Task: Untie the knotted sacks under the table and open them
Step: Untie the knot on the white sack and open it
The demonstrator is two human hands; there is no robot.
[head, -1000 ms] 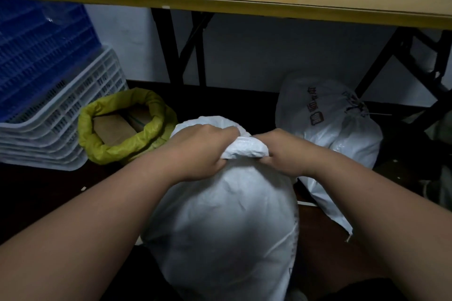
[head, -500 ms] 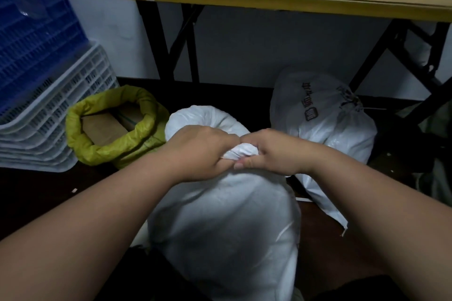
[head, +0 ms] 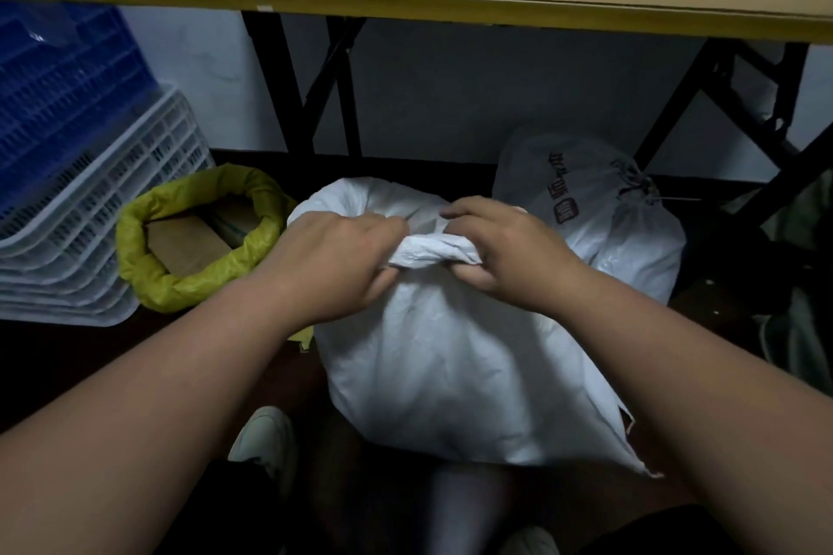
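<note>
Our left hand (head: 342,259) and right hand (head: 500,248) grip the sack's (head: 450,356) twisted neck, fingers curled round it. We cannot make out the knot.

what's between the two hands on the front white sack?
In the head view, the twisted knot of the white sack spans the gap: the left hand grips one end and the right hand the other.

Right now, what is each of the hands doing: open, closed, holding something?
Left hand: closed, gripping the twisted neck of the white sack.
Right hand: closed, gripping the same neck.
</note>
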